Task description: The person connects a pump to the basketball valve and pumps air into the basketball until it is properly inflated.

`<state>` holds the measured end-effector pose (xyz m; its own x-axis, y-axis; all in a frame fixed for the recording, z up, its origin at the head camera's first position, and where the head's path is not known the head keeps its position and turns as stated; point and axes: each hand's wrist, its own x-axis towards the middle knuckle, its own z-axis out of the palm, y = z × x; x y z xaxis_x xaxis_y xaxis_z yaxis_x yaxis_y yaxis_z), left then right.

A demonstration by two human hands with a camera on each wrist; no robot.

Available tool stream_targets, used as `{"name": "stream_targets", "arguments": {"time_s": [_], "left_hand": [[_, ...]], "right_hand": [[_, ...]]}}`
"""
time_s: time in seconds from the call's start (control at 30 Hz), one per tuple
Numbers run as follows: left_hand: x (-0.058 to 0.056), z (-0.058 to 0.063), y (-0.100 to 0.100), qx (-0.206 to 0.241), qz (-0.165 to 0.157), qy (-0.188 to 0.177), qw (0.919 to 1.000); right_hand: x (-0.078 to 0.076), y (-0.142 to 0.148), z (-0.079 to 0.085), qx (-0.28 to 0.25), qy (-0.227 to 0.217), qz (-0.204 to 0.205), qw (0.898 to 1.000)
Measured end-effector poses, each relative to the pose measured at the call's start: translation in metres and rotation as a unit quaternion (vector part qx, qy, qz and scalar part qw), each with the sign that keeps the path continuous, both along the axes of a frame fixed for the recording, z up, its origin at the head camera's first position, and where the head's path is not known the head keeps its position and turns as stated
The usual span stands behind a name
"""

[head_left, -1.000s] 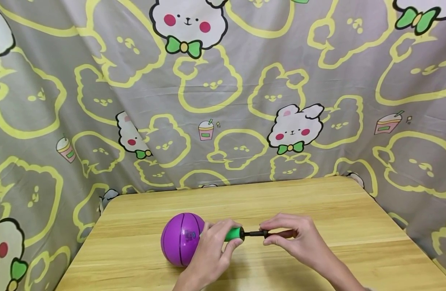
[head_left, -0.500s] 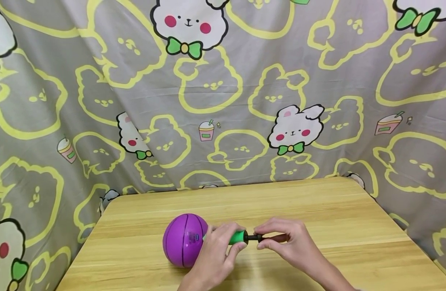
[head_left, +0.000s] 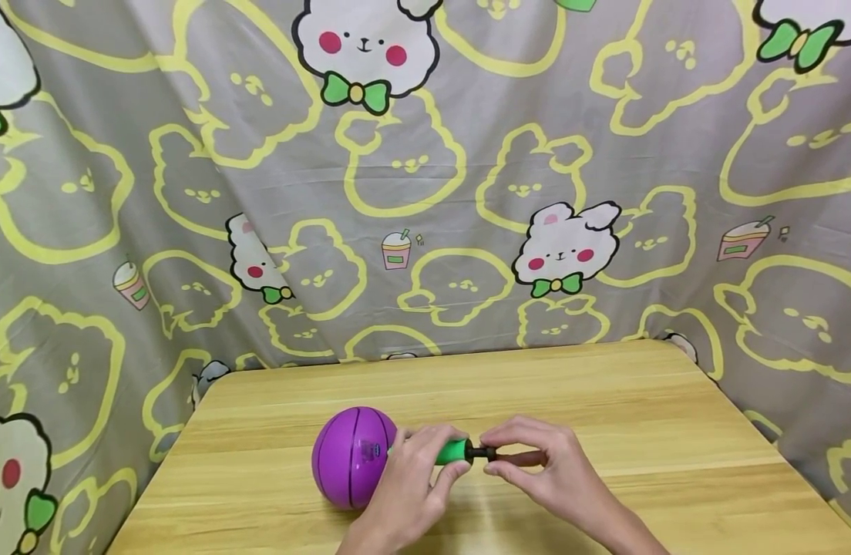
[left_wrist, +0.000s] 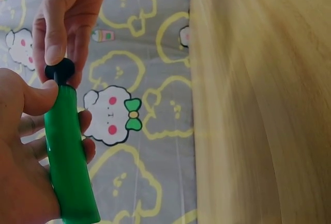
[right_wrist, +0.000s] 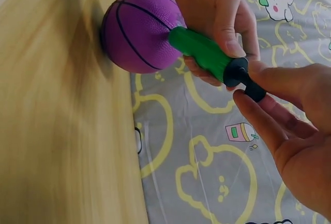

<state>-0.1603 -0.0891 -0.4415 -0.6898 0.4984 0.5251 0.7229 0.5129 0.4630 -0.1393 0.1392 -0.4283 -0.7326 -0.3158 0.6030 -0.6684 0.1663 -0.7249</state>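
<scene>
On the table sits a purple basketball (head_left: 349,462) with black seams. Just right of it, my left hand (head_left: 408,482) grips the green barrel of a hand pump (head_left: 453,452). The barrel's narrow end meets or nearly meets the ball in the right wrist view, where the pump (right_wrist: 199,53) points at the ball (right_wrist: 137,32); whether a needle is in the ball cannot be made out. My right hand (head_left: 560,470) pinches the pump's black handle (right_wrist: 254,90) between thumb and fingers. Only a short length of black rod shows between handle and barrel.
A light wood-grain table (head_left: 606,401) lies under the ball and hands. Grey cloth (head_left: 460,177) printed with yellow outlines and white cartoon animals hangs behind it and along both sides.
My right hand has moved left, pushing the handle closer to the barrel, so less rod shows. The ball and left hand have shifted slightly right.
</scene>
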Motion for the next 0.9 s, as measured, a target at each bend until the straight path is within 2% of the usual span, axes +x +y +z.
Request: {"name": "stream_targets", "arguments": {"time_s": [0.1,0.23,0.43,0.9], "left_hand": [[-0.001,-0.002,-0.001,0.009,-0.005,-0.002,0.9999],[-0.002,-0.003,-0.002,0.016,-0.009,0.001,0.9998],[-0.006,-0.001,-0.007,0.022,0.005,0.017,0.9996],[-0.011,0.005,-0.014,0.027,0.025,0.014,0.9992]], "right_hand": [[0.0,0.001,0.002,0.004,-0.012,0.011,1.0],[0.0,0.004,0.003,0.007,0.01,0.018,1.0],[0.0,0.014,0.009,0.014,0.008,0.01,1.0],[0.0,0.04,0.024,0.013,-0.003,0.004,1.0]]}}
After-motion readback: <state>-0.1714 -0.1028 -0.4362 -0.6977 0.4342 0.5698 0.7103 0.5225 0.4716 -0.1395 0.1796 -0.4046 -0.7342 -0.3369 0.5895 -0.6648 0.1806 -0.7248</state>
